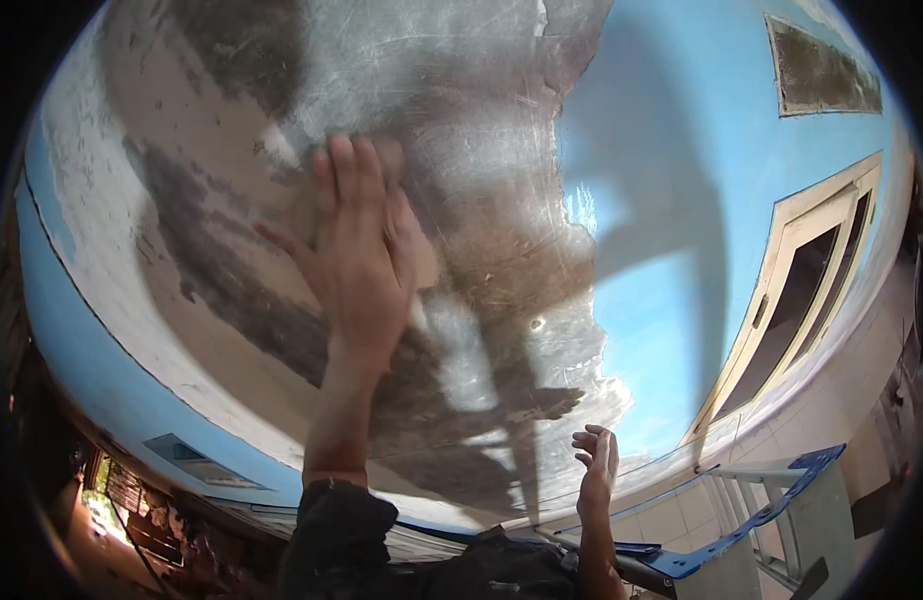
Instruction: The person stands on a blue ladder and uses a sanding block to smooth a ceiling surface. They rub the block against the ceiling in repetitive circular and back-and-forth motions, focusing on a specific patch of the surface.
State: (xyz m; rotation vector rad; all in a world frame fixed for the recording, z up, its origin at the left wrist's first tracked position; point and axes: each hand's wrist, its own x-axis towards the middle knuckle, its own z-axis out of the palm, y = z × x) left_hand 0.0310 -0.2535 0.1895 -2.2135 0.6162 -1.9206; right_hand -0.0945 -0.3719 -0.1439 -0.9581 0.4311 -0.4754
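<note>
My left hand is raised with its palm toward a worn wall of patchy grey and brown plaster. Its little finger spreads to the left while the other fingers lie close together. Blur softens this hand, and a tan edge shows by its right side; whether that is a held piece or part of the wall, I cannot tell. Lower and to the right, my right hand hangs in front of the plaster, fingers loosely bent and apart, with nothing visible in it.
Light-blue paint borders the plaster's ragged right edge. A cream-framed window or door is at the right, below a recessed panel. A stepladder with a blue top stands at lower right. Sunlight enters an opening at lower left.
</note>
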